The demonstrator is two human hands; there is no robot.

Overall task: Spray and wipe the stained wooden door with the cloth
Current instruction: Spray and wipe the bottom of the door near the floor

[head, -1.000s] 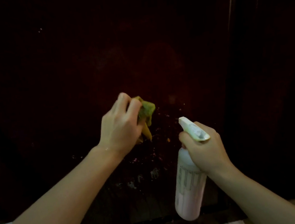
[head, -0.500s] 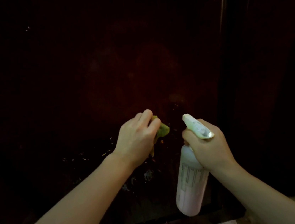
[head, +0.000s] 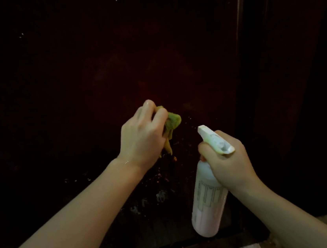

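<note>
left hand grip: bunches green cloth against door | right hand grip: wraps spray bottle neck, at cloth's 4 o'clock

The wooden door is dark reddish-brown with pale flecks, the cloth yellow-green, and the spray bottle white, pink-tinted low down.
</note>
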